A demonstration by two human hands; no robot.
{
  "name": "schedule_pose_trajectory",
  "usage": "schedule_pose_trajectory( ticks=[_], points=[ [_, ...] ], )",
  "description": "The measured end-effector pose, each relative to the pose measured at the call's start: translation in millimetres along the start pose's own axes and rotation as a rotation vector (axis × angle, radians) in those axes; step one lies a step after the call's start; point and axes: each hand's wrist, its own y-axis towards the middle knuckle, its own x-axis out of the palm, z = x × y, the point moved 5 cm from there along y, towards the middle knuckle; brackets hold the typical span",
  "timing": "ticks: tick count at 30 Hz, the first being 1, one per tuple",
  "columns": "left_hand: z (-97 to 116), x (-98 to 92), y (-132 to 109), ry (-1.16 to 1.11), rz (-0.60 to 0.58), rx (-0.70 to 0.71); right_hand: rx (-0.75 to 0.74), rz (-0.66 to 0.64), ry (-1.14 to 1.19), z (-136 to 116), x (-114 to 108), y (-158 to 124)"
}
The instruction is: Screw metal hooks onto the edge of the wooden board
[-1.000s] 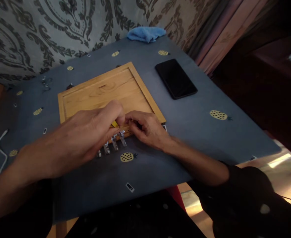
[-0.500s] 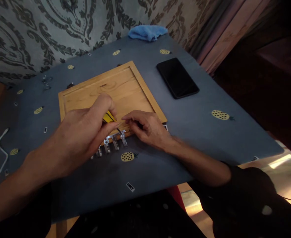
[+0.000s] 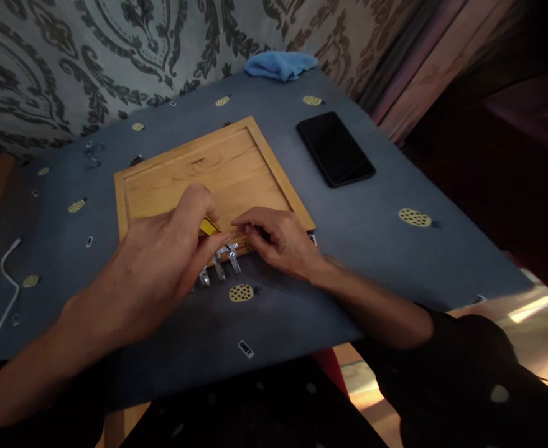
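Note:
My left hand (image 3: pixel 159 261) is closed around a yellow-handled screwdriver (image 3: pixel 209 227); its thin shaft points down at a metal row of hooks (image 3: pixel 233 258) on the near edge of a wooden board (image 3: pixel 280 168). Several curved hooks hang over that edge, those at the left partly hidden by my left hand. My right hand (image 3: pixel 283 242) rests on the board's near right corner, just right of the hooks. Its thumb and forefinger are curled together, and whatever lies between them is too small to make out.
A black phone (image 3: pixel 336 149) lies right of the board on the blue pineapple-patterned tablecloth (image 3: pixel 371 249). At the back is a blue cloth (image 3: pixel 280 65) against the patterned wall. A white cable (image 3: pixel 15 286) runs along the left, and a small clear item (image 3: pixel 92 154) sits at the far left.
My left hand has shifted slightly right and down along the hooks, covering more of them and of the screwdriver. My right hand stays almost still. The view has moved a little.

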Motion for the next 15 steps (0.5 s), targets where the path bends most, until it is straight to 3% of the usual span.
schedule_pose_trajectory(
  ticks=[6, 12, 15],
  points=[
    [-0.9, -3.3, -1.8, 0.018, 0.022, -0.039, 0.009, -0.002, -0.011, -0.1, 0.1, 1.0],
    [2.3, -26.6, -8.8, 0.121, 0.219, -0.05, 0.0, -0.003, -0.001, -0.4, -0.6, 0.6],
    [-1.0, -23.6, -10.2, 0.089, 0.157, -0.035, 0.009, -0.008, -0.001, -1.1, -0.8, 0.7]
  ],
)
